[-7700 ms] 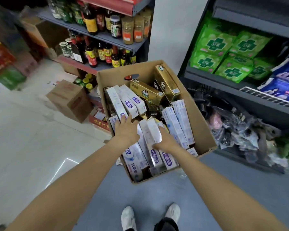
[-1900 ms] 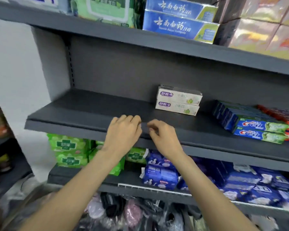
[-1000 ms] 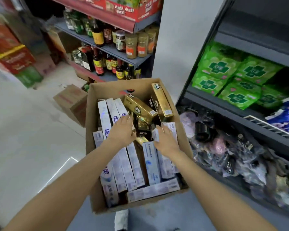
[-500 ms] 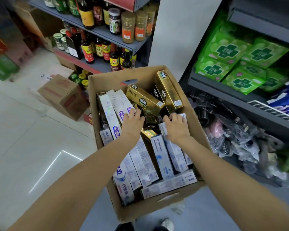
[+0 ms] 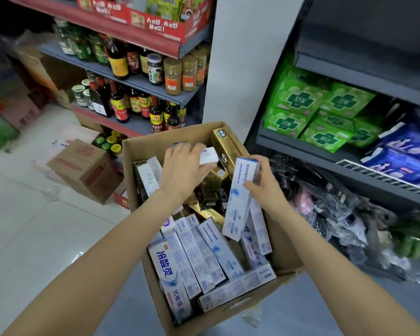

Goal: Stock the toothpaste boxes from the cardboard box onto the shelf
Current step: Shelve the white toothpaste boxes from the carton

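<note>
Open brown cardboard box (image 5: 284,260) sits at frame centre, holding white-and-blue toothpaste boxes (image 5: 197,253) and gold ones. Right hand (image 5: 262,183) grips a long white-and-blue toothpaste box (image 5: 238,204), raised and tilted above the pile. Left hand (image 5: 182,166) holds a white toothpaste box (image 5: 207,155) near the carton's upper edge. Dark grey shelf (image 5: 301,144) stands at right.

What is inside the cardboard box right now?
The cardboard box holds white toothpaste boxes and gold boxes. Lower layers are covered, and the hands and lifted boxes hide part of the middle.
</note>
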Demonstrator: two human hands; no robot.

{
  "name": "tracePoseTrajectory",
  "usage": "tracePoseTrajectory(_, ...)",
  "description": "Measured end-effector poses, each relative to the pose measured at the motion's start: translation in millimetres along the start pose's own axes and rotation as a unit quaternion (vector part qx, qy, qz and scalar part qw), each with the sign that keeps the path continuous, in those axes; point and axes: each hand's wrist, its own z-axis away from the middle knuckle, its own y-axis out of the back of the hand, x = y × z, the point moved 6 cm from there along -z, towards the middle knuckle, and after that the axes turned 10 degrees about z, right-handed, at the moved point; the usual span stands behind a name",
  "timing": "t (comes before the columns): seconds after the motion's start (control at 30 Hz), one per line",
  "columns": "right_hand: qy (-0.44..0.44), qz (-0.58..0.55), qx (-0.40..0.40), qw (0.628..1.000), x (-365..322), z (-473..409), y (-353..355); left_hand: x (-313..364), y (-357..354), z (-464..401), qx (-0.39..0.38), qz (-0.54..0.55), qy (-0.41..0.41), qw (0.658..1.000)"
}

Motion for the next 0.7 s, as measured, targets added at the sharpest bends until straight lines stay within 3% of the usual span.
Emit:
tracePoseTrajectory(0.07,0.006,-0.013,0.02,1.0,-13.8,-2.3,23.7,11.8,20.0,-14.2,0.016,0.088,0.044,0.995)
tracePoseTrajectory(0.13,0.033,0.056,0.032,0.997,-28.3,-2.5,49.9,27.6,32.6,-28.6,0.027,0.165,0.066,0.984)
tracePoseTrajectory(0.23,0.066,0.154,0.044,0.985,-40.8,-1.1,89.4,61.6,43.7,-50.8,0.047,0.265,0.067,0.961)
tracePoseTrajectory(0.37,0.043,0.189,0.075,0.978,-35.4,9.6,149.6,128.5,44.2,-83.9,0.029,0.365,0.056,0.929)
tracePoseTrajectory(0.53,0.06,0.058,0.074,0.994,-16.0,22.9,231.5,235.2,11.9,-117.0,-0.014,0.487,0.097,0.868)
tracePoseTrajectory(0.63,0.056,0.024,0.085,0.995,4.0,30.2,292.5,307.4,-6.0,-131.6,0.008,0.525,0.084,0.847)
tracePoseTrajectory(0.7,0.054,0.007,0.125,0.991,19.1,34.9,338.8,349.4,-20.8,-137.2,0.01,0.579,0.093,0.81)
